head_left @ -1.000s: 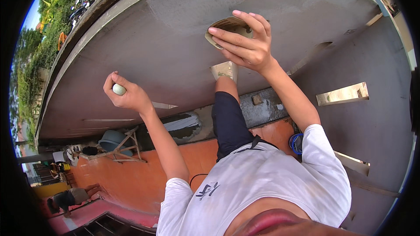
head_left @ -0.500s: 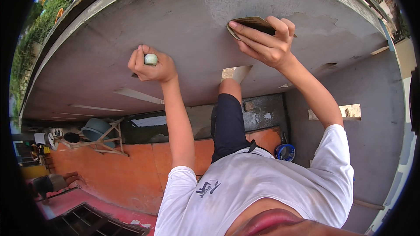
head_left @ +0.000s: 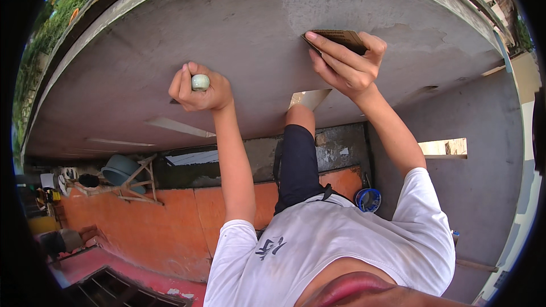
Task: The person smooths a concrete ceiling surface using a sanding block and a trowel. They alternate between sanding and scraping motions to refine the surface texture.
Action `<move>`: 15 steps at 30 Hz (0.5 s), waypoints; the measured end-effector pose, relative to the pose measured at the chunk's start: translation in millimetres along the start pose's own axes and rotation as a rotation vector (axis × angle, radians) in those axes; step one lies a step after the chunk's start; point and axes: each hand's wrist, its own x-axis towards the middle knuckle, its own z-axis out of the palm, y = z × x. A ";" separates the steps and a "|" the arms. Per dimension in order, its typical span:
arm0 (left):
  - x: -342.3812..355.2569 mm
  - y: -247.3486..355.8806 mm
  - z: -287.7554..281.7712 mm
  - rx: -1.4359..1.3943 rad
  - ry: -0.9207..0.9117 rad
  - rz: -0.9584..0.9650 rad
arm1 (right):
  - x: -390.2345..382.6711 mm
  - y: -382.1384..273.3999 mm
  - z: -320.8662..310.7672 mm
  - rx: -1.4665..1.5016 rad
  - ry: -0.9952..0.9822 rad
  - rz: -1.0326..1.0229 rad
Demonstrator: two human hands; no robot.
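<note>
Head view: left hand (head_left: pixel 209 95), ten o'clock, clenched round pale handle (head_left: pixel 200 82); right hand (head_left: pixel 355 71), half-curled, holding brown sheet (head_left: pixel 344 39), one o'clock.

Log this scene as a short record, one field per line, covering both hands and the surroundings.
Left hand: closed around a pale green rounded handle; the rest is mostly hidden
Right hand: gripping a thin brown sheet, up at the wall
Wall: grey, with a lighter patch above the sheet and slot-like openings lower down
Floor: orange
Right side: blue-rimmed bucket
Left side: blue-grey tub, partly behind a wooden frame
Others: one person, lower left, small in view
</note>
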 end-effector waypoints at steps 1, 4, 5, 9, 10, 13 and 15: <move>-0.8 -0.9 0.5 -0.011 0.014 -0.008 | 14.7 -0.3 -1.6 0.023 0.034 0.022; -4.4 -5.4 1.3 -0.021 0.037 -0.014 | 74.8 -0.6 6.4 0.099 0.165 0.057; -4.3 -7.0 1.1 -0.016 0.034 -0.009 | 71.8 -2.2 6.3 0.104 0.155 0.055; -1.9 -1.3 3.2 -0.008 0.025 -0.016 | 2.5 -10.1 -0.2 0.117 0.002 0.090; -1.8 -0.9 2.2 0.009 0.032 -0.010 | -1.2 -10.4 -1.1 0.112 0.007 0.100; -0.5 -3.2 3.5 0.027 0.046 0.002 | 12.6 -13.3 5.0 0.126 0.050 0.109; -3.6 -4.9 3.8 0.007 0.052 -0.003 | 53.6 -14.4 8.1 0.127 0.128 0.130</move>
